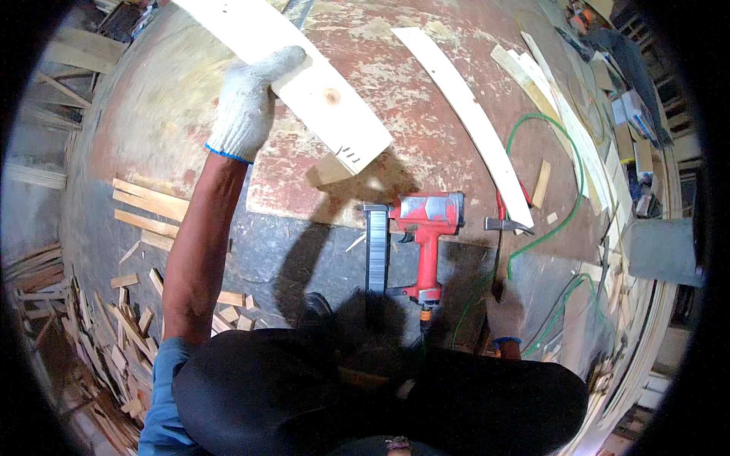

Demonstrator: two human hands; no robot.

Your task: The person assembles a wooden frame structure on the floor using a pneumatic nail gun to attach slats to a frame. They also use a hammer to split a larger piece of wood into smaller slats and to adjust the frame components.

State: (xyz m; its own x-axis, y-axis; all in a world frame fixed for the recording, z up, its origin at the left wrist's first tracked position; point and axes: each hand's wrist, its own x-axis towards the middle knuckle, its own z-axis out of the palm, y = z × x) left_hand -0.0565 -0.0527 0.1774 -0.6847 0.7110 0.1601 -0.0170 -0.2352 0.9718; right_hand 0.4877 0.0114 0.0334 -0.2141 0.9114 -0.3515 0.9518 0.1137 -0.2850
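Observation:
My left hand (247,102), in a white knit glove with a blue cuff edge, grips a long pale board (323,87) by its edge, thumb on top. Several short dark marks show near the board's close end, and a smaller wood piece (330,170) shows beneath that end. Low on the right, my gloved right hand (505,318) lies in shadow, closed round the handle of a hammer (508,225) whose metal head points away from me. Between my hands a red nail gun (428,247) rests with its dark magazine on the left and a hose fitting at its lower end.
A narrow pale plank (468,110) lies right of the board, with more strips (551,106) beyond it. A green hose (582,178) loops at the right. Wood offcuts (125,334) are heaped at lower left; several short slats (148,209) lie left of my forearm.

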